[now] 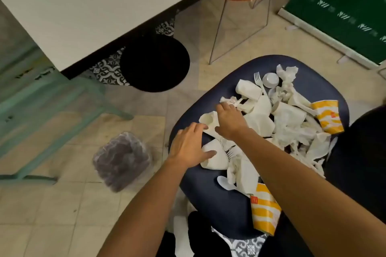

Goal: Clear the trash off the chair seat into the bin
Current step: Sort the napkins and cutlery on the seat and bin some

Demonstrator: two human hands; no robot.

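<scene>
Two bare forearms reach in from six o'clock over the dark blue chair seat (208,204), whose near edge carries a flattened yellow-striped carton (264,210). The left hand (189,148) lies with fingers straight and spread, its thumb and fingertips touching a crushed white cup (215,157) at the nine o'clock edge of the trash pile (288,129), pressing rather than gripping. That cup lies on its side with its long axis running roughly nine to three, so it sits at three o'clock from the left palm. The right hand (229,121) is further in, at about one o'clock from the left, with fingers bent down onto a crumpled napkin (227,100); whether they have actually pinched anything I cannot tell. Cups, napkins and a plastic fork (258,78) cover the middle and three o'clock side of the seat, so almost all the clearing looks undone. On the floor stands the plastic-lined bin (123,160), at nine o'clock from the seat and well apart from it. It is on the left hand's side, so that hand is judged the better one to carry or sweep the cup across.
</scene>
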